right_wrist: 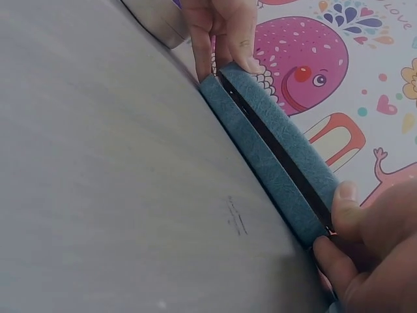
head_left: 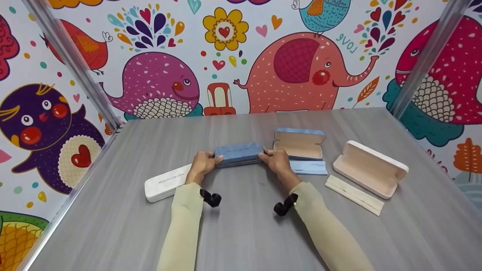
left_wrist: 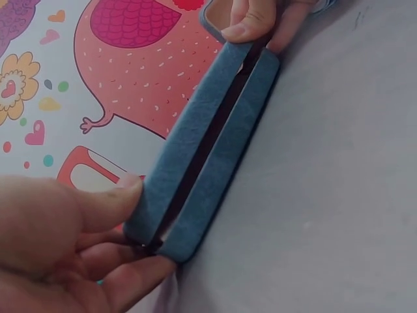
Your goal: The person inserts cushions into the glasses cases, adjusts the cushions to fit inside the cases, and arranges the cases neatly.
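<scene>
Both hands grip a blue glasses case (head_left: 238,151) by its two short ends. Between its lid and base runs a narrow dark gap, plain in the left wrist view, where the case (left_wrist: 195,163) slants across the picture. My left hand (head_left: 203,163) pinches the left end, thumb on the lid and fingers lower down. At the opposite end my right hand (head_left: 277,162) does the same, and the right wrist view shows its thumb on the lid edge of the case (right_wrist: 273,153). What lies inside the case is hidden.
A closed white glasses case (head_left: 165,182) lies by the left forearm. Right of the hands stand an opened blue case (head_left: 299,145) and an opened white case (head_left: 367,171). Before them lie a folded blue cloth (head_left: 310,167) and a folded cream cloth (head_left: 354,195).
</scene>
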A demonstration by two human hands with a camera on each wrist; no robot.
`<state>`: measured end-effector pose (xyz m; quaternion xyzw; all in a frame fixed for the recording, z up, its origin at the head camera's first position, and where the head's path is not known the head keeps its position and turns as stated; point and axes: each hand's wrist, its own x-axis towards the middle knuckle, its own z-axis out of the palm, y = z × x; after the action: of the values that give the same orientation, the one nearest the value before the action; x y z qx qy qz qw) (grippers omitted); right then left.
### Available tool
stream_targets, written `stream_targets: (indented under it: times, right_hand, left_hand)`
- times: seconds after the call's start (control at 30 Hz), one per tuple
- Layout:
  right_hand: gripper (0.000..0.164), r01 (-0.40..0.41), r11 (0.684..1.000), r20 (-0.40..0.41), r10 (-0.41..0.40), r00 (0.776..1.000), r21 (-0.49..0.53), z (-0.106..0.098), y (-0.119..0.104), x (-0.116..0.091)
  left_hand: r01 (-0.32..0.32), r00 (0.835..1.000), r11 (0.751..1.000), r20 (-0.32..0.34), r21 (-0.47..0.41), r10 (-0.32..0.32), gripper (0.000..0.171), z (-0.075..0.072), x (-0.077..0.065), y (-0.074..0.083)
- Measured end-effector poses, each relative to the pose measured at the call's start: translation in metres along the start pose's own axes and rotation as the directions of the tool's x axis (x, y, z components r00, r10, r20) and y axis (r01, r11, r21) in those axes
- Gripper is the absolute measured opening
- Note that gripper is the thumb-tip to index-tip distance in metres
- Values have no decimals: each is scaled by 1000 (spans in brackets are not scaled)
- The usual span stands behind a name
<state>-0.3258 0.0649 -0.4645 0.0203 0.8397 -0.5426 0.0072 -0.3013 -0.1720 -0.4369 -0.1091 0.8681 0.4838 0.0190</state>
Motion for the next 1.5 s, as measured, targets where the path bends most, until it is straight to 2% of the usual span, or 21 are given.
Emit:
stream_targets:
  times: [0.2,0.4,0.47,0.6,0.7,0.9,1.1,1.2,1.5]
  right_hand:
    - [41,-2,999,-10,2,1000,37,1,1,0]
    - [41,-17,999,-2,17,1000,36,2,1,-1]
    - [41,-22,999,-1,22,1000,34,2,2,-1]
    - [42,-38,999,5,38,999,33,2,2,-2]
    - [44,-50,998,16,49,999,44,1,2,-2]
    - [47,-67,997,40,65,997,37,-1,-3,-2]
    - [48,-94,995,78,91,993,38,-4,-8,-1]
    - [48,-125,990,101,118,988,61,-5,-9,-1]
    - [48,-133,983,119,118,986,125,-7,-8,-3]
  left_hand:
    - [17,1000,1000,17,-23,-16,33,-2,0,1]
    - [22,1000,999,20,-35,-21,48,-1,1,0]
    - [6,1000,1000,4,-12,-6,44,0,1,0]
    - [0,1000,1000,-25,31,1,24,2,0,0]
    - [13,999,999,-36,33,-11,20,3,0,0]
    - [11,999,1000,-43,24,-10,24,3,-1,0]
    - [76,996,995,-31,-59,-78,45,4,2,2]
    - [95,995,992,-36,-82,-98,48,6,2,3]
    - [92,990,995,-107,-27,-94,45,13,-2,10]
